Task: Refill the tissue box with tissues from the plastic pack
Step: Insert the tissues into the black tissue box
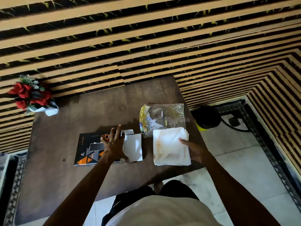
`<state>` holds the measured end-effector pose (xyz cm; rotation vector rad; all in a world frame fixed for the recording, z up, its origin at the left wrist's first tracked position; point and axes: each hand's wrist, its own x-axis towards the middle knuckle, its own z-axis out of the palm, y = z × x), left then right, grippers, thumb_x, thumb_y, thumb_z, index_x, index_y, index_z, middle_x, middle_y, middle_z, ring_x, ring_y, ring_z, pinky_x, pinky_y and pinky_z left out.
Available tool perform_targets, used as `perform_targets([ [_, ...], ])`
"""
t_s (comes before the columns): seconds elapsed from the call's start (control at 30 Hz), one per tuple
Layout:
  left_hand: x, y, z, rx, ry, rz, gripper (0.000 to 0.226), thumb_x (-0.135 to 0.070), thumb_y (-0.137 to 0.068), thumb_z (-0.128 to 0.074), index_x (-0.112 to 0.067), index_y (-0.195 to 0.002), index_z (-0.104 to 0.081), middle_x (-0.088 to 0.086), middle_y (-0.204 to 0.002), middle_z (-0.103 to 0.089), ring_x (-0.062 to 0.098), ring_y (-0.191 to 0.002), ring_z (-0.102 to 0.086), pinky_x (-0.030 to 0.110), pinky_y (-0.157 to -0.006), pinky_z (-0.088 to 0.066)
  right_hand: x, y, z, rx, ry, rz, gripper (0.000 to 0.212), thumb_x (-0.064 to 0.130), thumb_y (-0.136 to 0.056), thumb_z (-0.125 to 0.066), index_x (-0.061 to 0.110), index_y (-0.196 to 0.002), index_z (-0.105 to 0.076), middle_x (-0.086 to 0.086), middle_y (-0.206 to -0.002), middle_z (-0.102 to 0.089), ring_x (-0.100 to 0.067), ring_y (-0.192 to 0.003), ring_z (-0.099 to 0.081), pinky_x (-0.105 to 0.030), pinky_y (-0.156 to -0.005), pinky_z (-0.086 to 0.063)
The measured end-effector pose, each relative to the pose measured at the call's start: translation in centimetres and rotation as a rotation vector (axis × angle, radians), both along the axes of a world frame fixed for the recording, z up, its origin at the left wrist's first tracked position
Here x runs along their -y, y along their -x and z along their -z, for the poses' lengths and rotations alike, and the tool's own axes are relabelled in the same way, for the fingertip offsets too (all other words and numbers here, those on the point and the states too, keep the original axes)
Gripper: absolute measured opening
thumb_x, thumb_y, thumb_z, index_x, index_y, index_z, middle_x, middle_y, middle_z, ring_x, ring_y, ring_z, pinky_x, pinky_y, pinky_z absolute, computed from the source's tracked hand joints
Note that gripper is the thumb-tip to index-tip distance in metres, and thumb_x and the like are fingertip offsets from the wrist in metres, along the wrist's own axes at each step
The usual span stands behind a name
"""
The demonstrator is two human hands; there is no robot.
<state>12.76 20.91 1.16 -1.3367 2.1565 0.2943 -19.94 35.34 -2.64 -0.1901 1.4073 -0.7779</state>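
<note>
A flat black tissue box (88,149) with orange triangles lies on the brown table (65,168), its white end flaps (134,146) folded open to the right. My left hand (114,144) presses flat on the box's right end, fingers spread. A stack of white tissues (169,145) lies to the right of the box. My right hand (193,149) grips the stack's right edge, thumb on top. The clear plastic pack (162,118), crumpled with gold print, lies just behind the tissues.
A vase of red artificial flowers (31,97) stands at the table's back left corner. A black and yellow bin (206,118) sits on the tiled floor right of the table. A striped wall panel rises behind the table.
</note>
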Motion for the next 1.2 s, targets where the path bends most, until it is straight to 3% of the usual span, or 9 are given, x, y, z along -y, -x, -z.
perform_targets([
  [0.23, 0.1, 0.0, 0.1, -0.008, 0.008, -0.003, 0.139, -0.071, -0.045, -0.078, -0.018, -0.152, -0.007, 0.008, -0.161, 0.02, 0.037, -0.148, 0.009, 0.076, -0.105, -0.021, -0.1, 0.5, 1.0, 0.177, -0.014, 0.327, 0.071, 0.069, -0.092, -0.024, 0.02, -0.129, -0.058, -0.014, -0.137, -0.057, -0.038, -0.129, -0.049, -0.058, -0.105, -0.039],
  [0.43, 0.1, 0.3, 0.6, -0.02, 0.047, -0.06, 0.124, -0.067, -0.055, -0.077, -0.022, -0.151, -0.013, 0.008, -0.161, 0.016, 0.037, -0.148, 0.009, 0.073, -0.108, -0.013, -1.0, 0.7, 1.2, -0.008, -0.061, 0.199, 0.06, 0.062, -0.087, -0.051, 0.019, -0.128, -0.062, -0.013, -0.127, -0.065, -0.037, -0.12, -0.058, -0.062, -0.104, -0.041],
  [0.57, -1.4, 2.5, -0.2, -0.414, 0.335, -0.094, 0.057, -0.034, -0.077, -0.071, -0.018, -0.129, -0.053, 0.015, -0.148, -0.032, 0.036, -0.134, -0.035, 0.055, -0.111, -0.033, -0.7, 0.3, 0.7, -0.047, -0.028, 0.05, 0.056, 0.052, -0.077, -0.071, 0.024, -0.124, -0.063, -0.009, -0.12, -0.07, -0.032, -0.116, -0.062, -0.058, -0.103, -0.044],
  [0.67, -3.0, 6.2, -1.0, -0.82, 0.036, -0.167, 0.031, -0.02, -0.087, -0.061, -0.009, -0.117, -0.059, 0.014, -0.119, -0.059, 0.028, -0.104, -0.06, 0.04, -0.09, -0.052, -0.4, 0.1, 0.7, -0.054, -0.009, 0.057, 0.054, 0.054, -0.076, -0.072, 0.026, -0.122, -0.065, -0.007, -0.117, -0.072, -0.03, -0.113, -0.064, -0.058, -0.103, -0.044],
  [0.8, -4.7, 11.1, 0.6, -0.973, -0.401, -0.537, 0.055, -0.02, -0.079, -0.076, -0.004, -0.125, -0.052, 0.01, -0.107, -0.062, 0.02, -0.094, -0.06, 0.011, -0.074, -0.048, -0.4, 0.0, 1.9, -0.034, 0.014, 0.146, 0.068, 0.067, -0.07, -0.071, 0.026, -0.125, -0.064, -0.011, -0.126, -0.067, -0.034, -0.117, -0.062, -0.061, -0.101, -0.044],
  [0.93, -4.7, 13.4, 2.8, -0.996, -0.495, -0.862, 0.034, -0.008, -0.071, -0.081, -0.014, -0.094, -0.057, 0.009, -0.091, -0.061, 0.015, -0.082, -0.059, 0.031, -0.087, -0.053, -0.6, -0.5, 1.1, -0.079, -0.023, 0.181, 0.081, 0.077, -0.07, -0.061, 0.02, -0.128, -0.061, -0.01, -0.126, -0.066, -0.031, -0.113, -0.066, -0.053, -0.094, -0.053],
  [1.0, -4.5, 13.6, 3.6, -0.974, -0.464, -0.735, 0.028, -0.005, -0.071, -0.081, -0.014, -0.09, -0.062, 0.009, -0.085, -0.062, 0.01, -0.073, -0.061, 0.037, -0.088, -0.054, -0.7, -0.4, 1.2, -0.059, -0.026, 0.181, 0.08, 0.079, -0.072, -0.056, 0.019, -0.124, -0.063, -0.008, -0.121, -0.069, -0.029, -0.109, -0.068, -0.046, -0.086, -0.058],
  [1.1, -5.1, 13.8, 3.6, -0.903, -0.5, -0.344, 0.048, -0.015, -0.072, -0.081, -0.006, -0.114, -0.062, 0.011, -0.108, -0.062, 0.018, -0.096, -0.056, 0.032, -0.09, -0.047, -0.5, 0.2, 1.3, -0.051, -0.048, 0.192, 0.085, 0.087, -0.062, -0.055, 0.028, -0.122, -0.064, -0.005, -0.122, -0.068, -0.028, -0.112, -0.065, -0.053, -0.093, -0.053],
  [1.2, -6.3, 13.6, 3.8, -0.814, -0.555, -0.045, 0.048, -0.043, -0.07, -0.078, -0.02, -0.111, -0.069, 0.004, -0.119, -0.066, 0.011, -0.112, -0.054, 0.02, -0.095, -0.041, 0.2, 0.2, 0.1, -0.022, -0.129, 0.19, 0.078, 0.082, -0.066, -0.057, 0.026, -0.121, -0.063, -0.008, -0.118, -0.067, -0.031, -0.11, -0.062, -0.054, -0.09, -0.052],
])
